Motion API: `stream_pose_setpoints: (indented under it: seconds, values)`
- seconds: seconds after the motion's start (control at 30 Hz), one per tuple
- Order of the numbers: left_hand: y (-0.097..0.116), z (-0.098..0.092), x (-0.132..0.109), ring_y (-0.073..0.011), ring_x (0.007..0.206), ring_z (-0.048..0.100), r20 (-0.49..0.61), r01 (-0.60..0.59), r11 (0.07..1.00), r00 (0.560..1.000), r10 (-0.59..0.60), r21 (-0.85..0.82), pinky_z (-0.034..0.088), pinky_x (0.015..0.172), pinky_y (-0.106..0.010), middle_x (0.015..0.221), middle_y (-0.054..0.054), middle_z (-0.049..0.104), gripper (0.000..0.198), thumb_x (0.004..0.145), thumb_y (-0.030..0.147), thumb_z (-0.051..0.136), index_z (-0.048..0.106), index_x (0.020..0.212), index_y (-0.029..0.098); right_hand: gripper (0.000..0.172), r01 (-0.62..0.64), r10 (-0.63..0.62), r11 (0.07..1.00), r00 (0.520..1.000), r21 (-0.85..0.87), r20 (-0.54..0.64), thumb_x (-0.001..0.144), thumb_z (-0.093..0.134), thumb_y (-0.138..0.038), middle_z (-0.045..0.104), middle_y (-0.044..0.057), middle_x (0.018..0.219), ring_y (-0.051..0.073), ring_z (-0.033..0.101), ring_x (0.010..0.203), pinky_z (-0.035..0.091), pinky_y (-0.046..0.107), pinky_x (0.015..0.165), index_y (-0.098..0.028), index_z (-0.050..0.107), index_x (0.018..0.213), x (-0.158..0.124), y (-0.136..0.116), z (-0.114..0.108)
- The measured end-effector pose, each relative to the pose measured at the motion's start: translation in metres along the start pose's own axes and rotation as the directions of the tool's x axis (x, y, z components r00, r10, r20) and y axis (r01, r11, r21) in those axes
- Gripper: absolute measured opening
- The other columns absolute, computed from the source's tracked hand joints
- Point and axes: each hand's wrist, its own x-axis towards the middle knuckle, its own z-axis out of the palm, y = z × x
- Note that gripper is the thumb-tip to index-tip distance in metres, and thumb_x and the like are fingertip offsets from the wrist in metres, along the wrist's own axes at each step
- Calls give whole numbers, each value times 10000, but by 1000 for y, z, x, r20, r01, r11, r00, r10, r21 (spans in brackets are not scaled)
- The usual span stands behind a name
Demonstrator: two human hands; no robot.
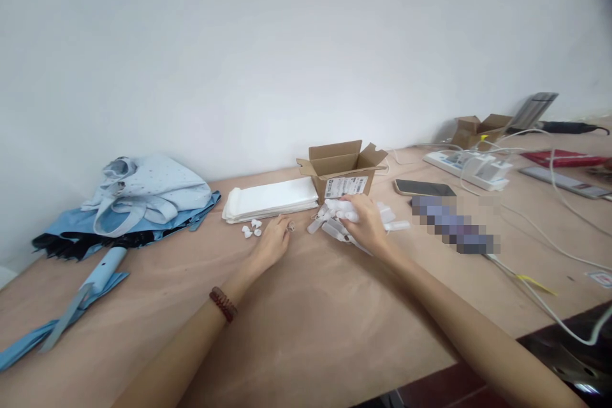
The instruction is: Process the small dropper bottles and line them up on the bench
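Observation:
My right hand [366, 220] reaches into a pile of small translucent plastic tubes [332, 228], with its fingers and thumb curled around some at the top. How many it grips is hidden. To the left, my left hand [273, 239] rests low over the table with its fingers drawn together. At its fingertips is a small shiny thing [291, 227], too small to name. Several small white caps [252, 229] lie just left of that hand. A stack of flat white sleeves or bags [272, 196] lies behind it. An opened cardboard box [342, 169] stands behind the tubes.
A light blue cloth bag [148, 188] and a folded blue umbrella [102, 271] lie at the left. On the right are a dark phone [424, 188], a blurred-out item [454, 224], a white power strip [471, 169] with cables, and another cardboard box [478, 131]. A wall rises behind.

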Motion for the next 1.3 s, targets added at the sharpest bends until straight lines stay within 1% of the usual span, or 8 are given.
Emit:
stream_pose_setpoints:
  seconds: [0.1, 0.2, 0.3, 0.47, 0.73, 1.1, 1.2, 1.3]
  values:
    - [-3, -15, 1, -241, 1184, 509, -14, 22, 999, 1000, -22, -39, 373, 1023, -382, 1258, -117, 575, 350, 854, 170, 431, 569, 1174, 137, 260, -4, 4, 1000, 1000, -7, 13, 757, 553, -198, 635, 96, 990, 283, 550, 964, 389, 406, 819, -184, 572, 1016, 0, 3, 2]
    - [-16, -38, -8, -238, 1011, 599, -58, 152, 985, 986, -157, -78, 440, 932, -368, 1058, -98, 670, 330, 872, 263, 437, 601, 1132, 146, 273, -9, 9, 1000, 1000, -15, 12, 766, 554, -220, 632, 97, 1013, 285, 547, 978, 392, 411, 828, -190, 566, 1037, 0, 5, 5]
    - [-34, -51, -25, -255, 1002, 574, -112, 180, 983, 978, -176, 35, 437, 913, -368, 1015, -112, 635, 349, 841, 320, 503, 609, 1113, 128, 277, 2, -2, 1000, 1000, -11, 3, 767, 549, -215, 635, 102, 1018, 284, 553, 974, 399, 409, 832, -185, 566, 1042, 0, 4, 7]
    - [-52, -38, -40, -285, 1040, 537, -154, 303, 946, 946, -284, 114, 458, 874, -391, 1148, -152, 501, 506, 818, 425, 569, 527, 1225, 128, 254, 25, -25, 1000, 1000, -12, 3, 766, 548, -205, 643, 109, 993, 284, 565, 944, 405, 410, 823, -178, 581, 1017, -1, 1, 9]
    - [-73, -22, -25, -247, 941, 571, -248, 322, 947, 919, -307, 19, 474, 855, -374, 1028, -111, 560, 368, 801, 316, 616, 589, 1124, 140, 234, 10, -10, 1000, 1000, -17, -15, 774, 547, -246, 649, 99, 970, 283, 576, 930, 429, 408, 810, -192, 586, 998, -2, 5, 10]
    - [-64, -21, -35, -281, 998, 565, -403, 333, 943, 866, -296, 22, 480, 833, -417, 1105, -146, 547, 455, 852, 356, 537, 443, 1230, 122, 264, -112, 112, 993, 993, 25, 22, 808, 536, -353, 645, 109, 988, 280, 581, 938, 432, 385, 799, -175, 574, 999, -1, 2, 5]
    - [-56, -22, -37, -271, 982, 570, -458, 272, 961, 861, -221, 49, 486, 804, -398, 1081, -139, 555, 402, 883, 333, 482, 433, 1227, 131, 281, 4, -1, 1000, 996, -30, 94, 817, 524, -350, 630, 123, 978, 277, 555, 916, 395, 387, 800, -162, 556, 1024, -5, -15, 3]
    - [-44, -20, -40, -235, 940, 583, -443, 143, 987, 891, -98, 68, 488, 781, -352, 1048, -112, 569, 360, 899, 312, 453, 437, 1220, 151, 312, 268, -243, 962, 927, -48, 286, 795, 541, -284, 618, 134, 990, 270, 518, 935, 344, 387, 823, -138, 529, 1070, -10, -39, 4]
